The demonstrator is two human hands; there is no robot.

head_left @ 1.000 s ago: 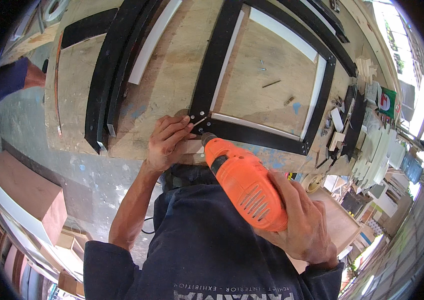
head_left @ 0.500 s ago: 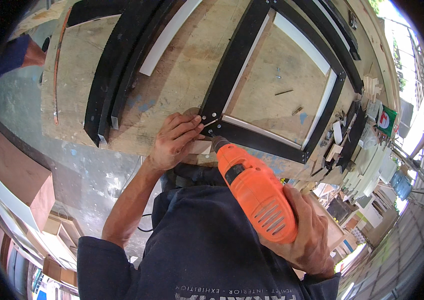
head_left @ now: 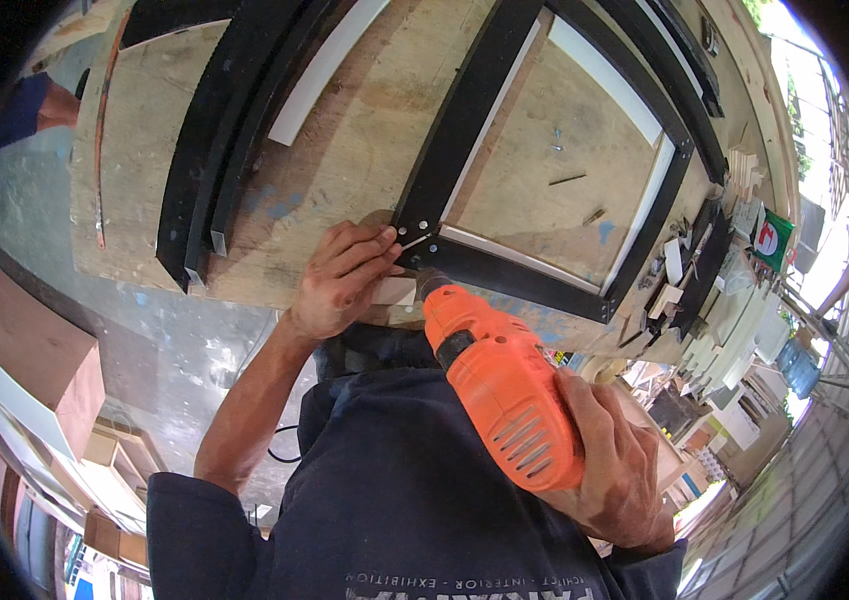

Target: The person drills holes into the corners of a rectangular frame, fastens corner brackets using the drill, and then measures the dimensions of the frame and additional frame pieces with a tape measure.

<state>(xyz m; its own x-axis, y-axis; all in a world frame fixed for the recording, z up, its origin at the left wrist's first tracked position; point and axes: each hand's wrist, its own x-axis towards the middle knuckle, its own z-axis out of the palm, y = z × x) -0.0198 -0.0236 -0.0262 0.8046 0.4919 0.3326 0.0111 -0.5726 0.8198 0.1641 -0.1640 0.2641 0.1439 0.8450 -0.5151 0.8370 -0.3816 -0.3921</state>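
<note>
Right hand (head_left: 613, 465) grips orange drill (head_left: 505, 390), left hand (head_left: 343, 280) seemingly thin rod (head_left: 415, 242); shirt (head_left: 395, 460) bears lettering (head_left: 460, 583).

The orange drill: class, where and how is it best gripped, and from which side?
Probably at the rear end of the drill, from the lower right, where the right hand wraps it: its bulky body slants up and left, with the narrow chuck foremost, near the black frame.

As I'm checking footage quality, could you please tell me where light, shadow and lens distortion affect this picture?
In the head view, fisheye distortion bows the black rectangular frame; in the head view, upper-right daylight is blown out white; in the head view, a soft shadow darkens the pale plywood tabletop.
</note>
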